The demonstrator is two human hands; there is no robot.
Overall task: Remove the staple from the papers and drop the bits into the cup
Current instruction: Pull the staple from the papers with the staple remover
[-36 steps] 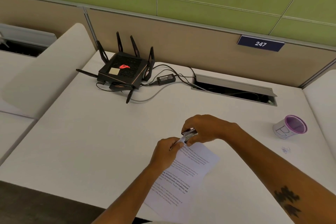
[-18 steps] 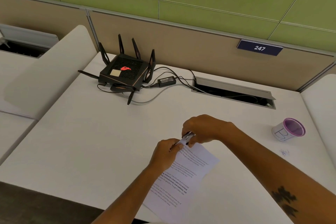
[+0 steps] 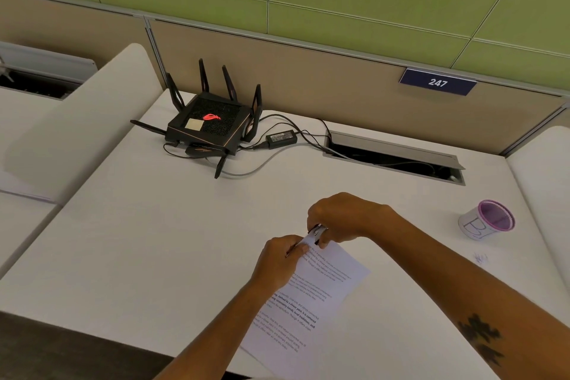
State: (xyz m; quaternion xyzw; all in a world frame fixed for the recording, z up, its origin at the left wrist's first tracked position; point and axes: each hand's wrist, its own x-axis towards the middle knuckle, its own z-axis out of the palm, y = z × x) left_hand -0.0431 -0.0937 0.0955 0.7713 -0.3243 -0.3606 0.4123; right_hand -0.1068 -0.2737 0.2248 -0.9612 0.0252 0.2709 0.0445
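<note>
White papers [image 3: 311, 296] lie thin and floppy on the desk [image 3: 154, 241], so my left hand [image 3: 277, 259] pinches their top corner flat. My right hand [image 3: 342, 219] squeezes the stiff metal staple remover [image 3: 317, 231] there (staple itself hidden); the 1 cup [image 3: 489, 220] sits well right.

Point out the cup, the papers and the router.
cup [image 3: 472, 225], head view, on its white side wall with the drawn mark.
papers [image 3: 320, 290], head view, on the printed top sheet below the hands.
router [image 3: 216, 123], head view, on its black top beside the red logo.
</note>
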